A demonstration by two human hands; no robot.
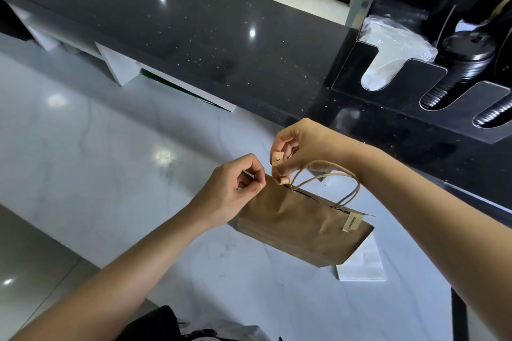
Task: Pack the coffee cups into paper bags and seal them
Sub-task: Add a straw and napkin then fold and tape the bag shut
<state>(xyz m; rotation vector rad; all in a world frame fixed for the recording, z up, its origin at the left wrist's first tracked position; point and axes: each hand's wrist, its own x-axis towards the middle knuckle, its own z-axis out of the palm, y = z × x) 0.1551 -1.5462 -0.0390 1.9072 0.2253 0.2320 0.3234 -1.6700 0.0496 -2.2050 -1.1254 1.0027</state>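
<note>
Brown paper bag [302,227] stands on the white marble-look counter [97,174], slightly right of centre, tilted so its top edge runs from upper left to lower right. Top edges are pressed nearly together; a dark slit remains visible along the opening. Twisted paper handles [340,177] arch above the opening. Contents are not visible, so I cannot tell whether a cup is inside.

Left hand [235,188]: thumb and forefinger pinched tight on the bag's upper left corner, holding the paper there.

Right hand [302,147]: above the same corner, fingertips closed narrowly on a small tan sticker [278,158] printed with a smiley face. The sticker's lower end curls over and touches the bag's top edge just beside the left hand's pinch.

A second tan label [349,222] with printed text is already folded over the top edge near the bag's right end.

A flat white paper sheet [365,266] lies on the counter, partly under the bag's right bottom corner.

Behind the white counter, a raised black speckled countertop [207,36] runs across the scene. At upper right on it sits a black dispenser rack [415,83] with slotted cut-outs, holding stacked dark lids [462,63] and a clear plastic wrapped stack [393,47].
</note>
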